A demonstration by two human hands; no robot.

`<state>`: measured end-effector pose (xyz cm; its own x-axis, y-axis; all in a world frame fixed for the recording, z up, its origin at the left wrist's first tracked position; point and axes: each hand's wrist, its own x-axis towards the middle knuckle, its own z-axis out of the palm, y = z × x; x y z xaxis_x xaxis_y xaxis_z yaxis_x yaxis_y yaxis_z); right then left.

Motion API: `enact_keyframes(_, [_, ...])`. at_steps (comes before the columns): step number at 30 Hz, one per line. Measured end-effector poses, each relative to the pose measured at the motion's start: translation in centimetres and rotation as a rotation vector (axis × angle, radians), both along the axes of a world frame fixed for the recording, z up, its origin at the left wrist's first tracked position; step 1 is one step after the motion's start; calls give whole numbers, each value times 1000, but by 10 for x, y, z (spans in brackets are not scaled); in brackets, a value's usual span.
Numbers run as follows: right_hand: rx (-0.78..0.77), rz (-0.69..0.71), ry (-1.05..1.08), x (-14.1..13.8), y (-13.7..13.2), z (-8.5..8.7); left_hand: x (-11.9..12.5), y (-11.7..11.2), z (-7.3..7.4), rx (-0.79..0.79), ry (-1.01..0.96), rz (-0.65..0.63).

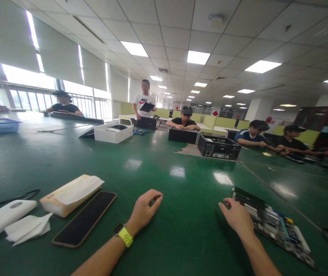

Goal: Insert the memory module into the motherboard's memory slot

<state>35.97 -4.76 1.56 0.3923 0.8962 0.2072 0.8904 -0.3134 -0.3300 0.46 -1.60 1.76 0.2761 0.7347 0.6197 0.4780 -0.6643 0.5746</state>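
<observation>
My left hand (146,210) rests low over the green tabletop (164,180), fingers loosely curled, thumb and forefinger forming a loop with nothing visible inside. A watch with a yellow-green strap (126,235) is on that wrist. Left of it lies a dark-screened phone (85,219). On the other side, my right hand (236,217) is beside a computer motherboard (276,224), its thumb apart from the bent fingers. Part of the board's near-left edge is hidden by this hand; whether they touch I cannot tell. No held object shows in either hand.
Left are a tissue pack (63,203), crumpled tissue (28,228) and white power strip (5,218) with a black cable. Farther back stand a white box (113,134) and an open computer case (220,147). Several people are around the table; one stands holding a dark panel (147,107).
</observation>
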Motion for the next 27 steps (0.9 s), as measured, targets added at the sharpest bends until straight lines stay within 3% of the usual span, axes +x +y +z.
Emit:
enact_keyframes(4, [30,-7,37,-16,-10,14,1,1,-2,4,8,-2])
enact_keyframes(7, [92,83,66,-45,-19,22,2,2,-5,3,15,-6])
enact_keyframes(10, [138,341,160,-85,-34,27,3,2,-5,3,31,-15])
enact_keyframes(14, [85,749,343,-129,-62,24,6,-1,-3,12,77,-42])
enact_keyframes(17, [60,973,449,-143,-78,17,8,-4,-2,29,140,-71])
enact_keyframes(19, [56,1049,480,-145,-82,15,8,-5,-3,34,206,-99])
enact_keyframes(22, [124,1001,488,-137,-78,22,8,-4,-6,15,290,-127])
enact_keyframes(27, [402,682,471,-86,-41,34,8,-4,-9,-47,331,-145])
